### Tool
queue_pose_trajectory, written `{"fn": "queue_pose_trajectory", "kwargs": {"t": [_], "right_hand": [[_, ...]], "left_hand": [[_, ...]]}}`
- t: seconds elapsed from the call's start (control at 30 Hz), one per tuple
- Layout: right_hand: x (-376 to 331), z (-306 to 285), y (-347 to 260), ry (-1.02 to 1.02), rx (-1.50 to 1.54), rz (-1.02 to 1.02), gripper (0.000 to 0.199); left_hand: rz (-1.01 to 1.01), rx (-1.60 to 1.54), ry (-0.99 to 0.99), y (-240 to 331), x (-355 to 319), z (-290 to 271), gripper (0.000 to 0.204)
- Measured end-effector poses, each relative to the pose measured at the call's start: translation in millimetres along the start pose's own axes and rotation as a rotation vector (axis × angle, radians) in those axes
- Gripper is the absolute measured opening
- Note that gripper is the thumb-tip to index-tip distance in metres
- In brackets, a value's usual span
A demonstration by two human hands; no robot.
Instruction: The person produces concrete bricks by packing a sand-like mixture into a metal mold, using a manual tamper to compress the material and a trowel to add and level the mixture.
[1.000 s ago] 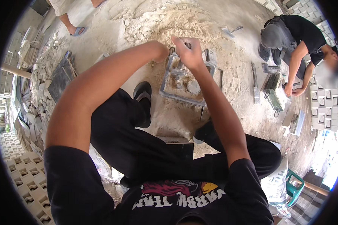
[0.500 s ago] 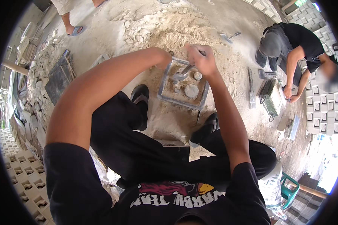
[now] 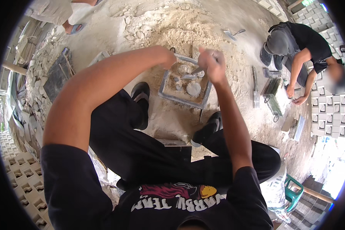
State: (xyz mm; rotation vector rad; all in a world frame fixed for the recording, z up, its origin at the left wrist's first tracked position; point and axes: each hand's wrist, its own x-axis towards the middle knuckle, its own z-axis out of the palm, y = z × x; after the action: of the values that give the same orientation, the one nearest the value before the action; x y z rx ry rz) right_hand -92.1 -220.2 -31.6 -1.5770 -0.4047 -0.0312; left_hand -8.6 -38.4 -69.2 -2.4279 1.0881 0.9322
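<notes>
Between my feet lies a square grey frame point(image 3: 180, 101) packed with sand point(image 3: 184, 93). Set in the sand are a large round disc point(image 3: 193, 89), another round shape point(image 3: 183, 69) and a few smaller round pieces. My right hand point(image 3: 212, 66) is closed round the handle of a small trowel point(image 3: 191, 75), above the frame's right half. The trowel's flat blade points left, over the round pieces. At the far left corner of the frame is my left hand point(image 3: 168, 60), bent downward. Its fingers are hidden, so its grip does not show.
Loose sand point(image 3: 184, 28) and rubble heap beyond the frame. Another trowel point(image 3: 234, 35) lies at far right. On the right a co-worker point(image 3: 303, 46) bends over a second moulding frame point(image 3: 274, 99). A person's sandalled foot point(image 3: 76, 29) is at far left. Patterned blocks point(image 3: 327, 111) are stacked right.
My right hand and the trowel have shifted slightly right, and the blade lies flatter. More of the upper round shape shows. The person at far left has moved a little.
</notes>
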Motion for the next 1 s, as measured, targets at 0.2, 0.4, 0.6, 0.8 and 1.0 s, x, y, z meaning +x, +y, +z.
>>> {"fn": "queue_pose_trajectory", "kwargs": {"t": [0.2, 0.4, 0.6, 0.8, 1.0], "right_hand": [[-3, 26, 0, -0.031, 0.101, 0.103, 0.041], [-16, 19, 2, 0.007, 0.145, 0.162, 0.040], [-19, 33, 4, 0.023, 0.015, 0.062, 0.041], [-17, 41, 10, 0.053, -0.099, 0.018, 0.038], [-7, 32, -2, 0.245, 0.036, 0.046, 0.033]], "left_hand": [[0.060, -0.050, -0.017, -1, 14, 7, 0.023], [0.010, -0.046, -0.022, 16, 3, -7, 0.026], [0.058, -0.087, 0.007, 13, -8, -12, 0.025], [0.046, -0.149, 0.021, 20, -28, -26, 0.033], [0.074, -0.156, 0.070, 10, -20, -18, 0.035]]}}
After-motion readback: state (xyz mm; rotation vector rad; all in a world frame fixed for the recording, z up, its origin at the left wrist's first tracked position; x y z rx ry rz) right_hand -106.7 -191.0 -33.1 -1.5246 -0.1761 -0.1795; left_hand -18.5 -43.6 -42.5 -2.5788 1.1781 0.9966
